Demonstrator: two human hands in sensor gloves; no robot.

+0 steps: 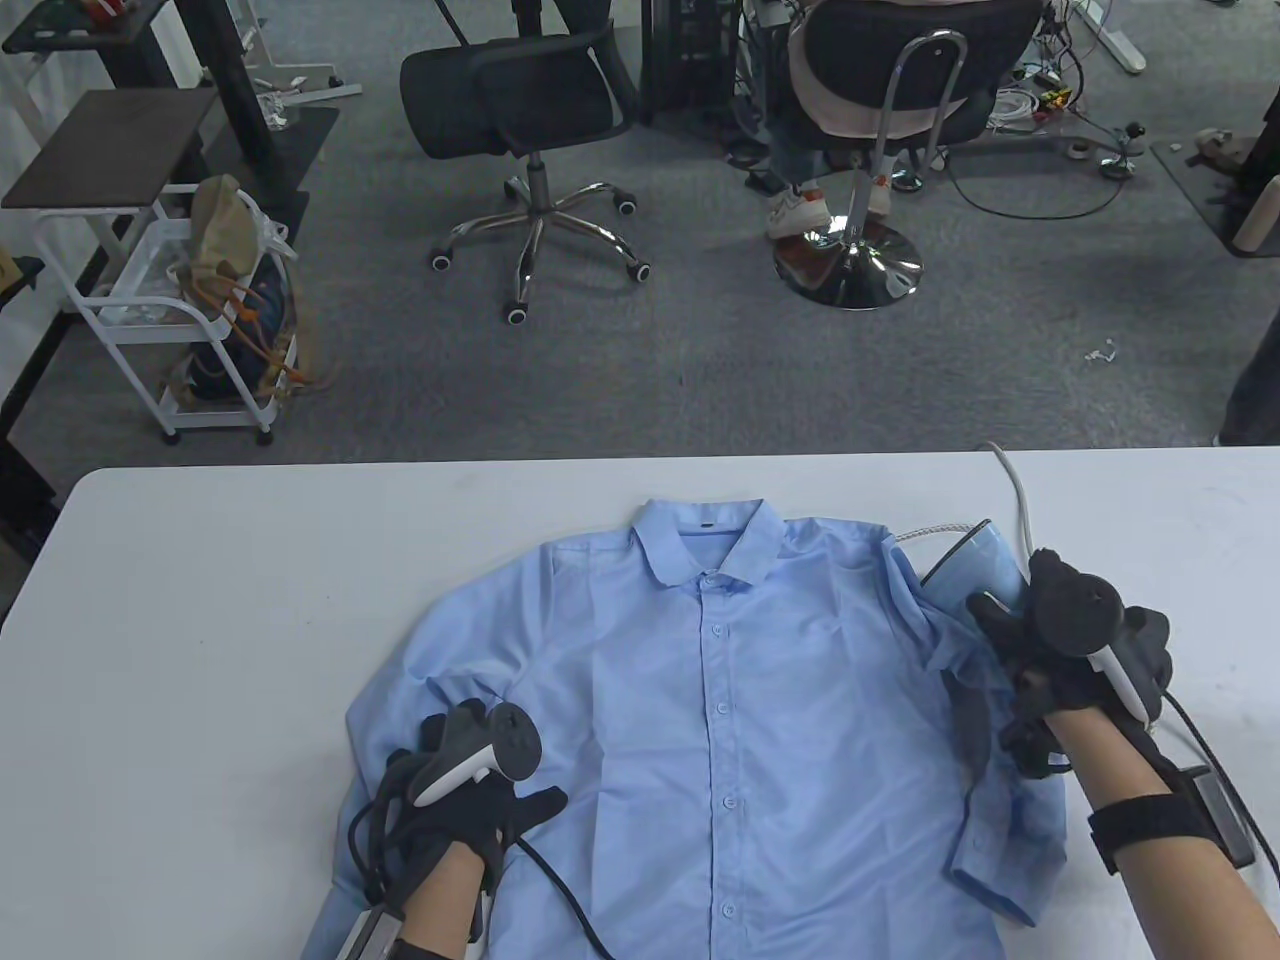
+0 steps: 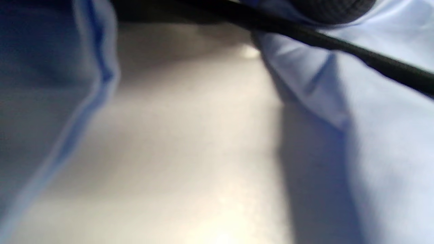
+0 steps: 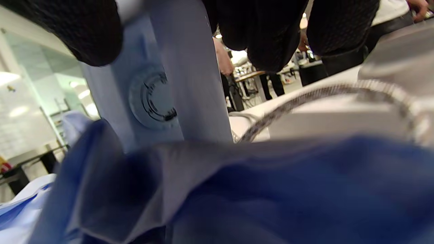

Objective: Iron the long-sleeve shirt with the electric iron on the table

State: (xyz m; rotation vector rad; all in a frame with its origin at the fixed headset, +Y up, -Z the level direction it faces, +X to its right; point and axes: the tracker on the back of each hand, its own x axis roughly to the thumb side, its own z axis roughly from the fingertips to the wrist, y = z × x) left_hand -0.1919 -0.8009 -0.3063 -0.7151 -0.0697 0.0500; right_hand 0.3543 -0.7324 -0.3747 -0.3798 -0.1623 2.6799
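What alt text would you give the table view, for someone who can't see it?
A light blue shirt lies buttoned and face up on a white table. The gloved left hand rests flat on its left side, while the right hand grips an iron at the crumpled right sleeve. Office chairs stand on grey carpet beyond.

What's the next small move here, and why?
Probably bring the iron left onto the shirt front. The right hand grips the iron beside the shirt's shoulder, the left hand lies flat on the shirt, and the front looks spread flat.
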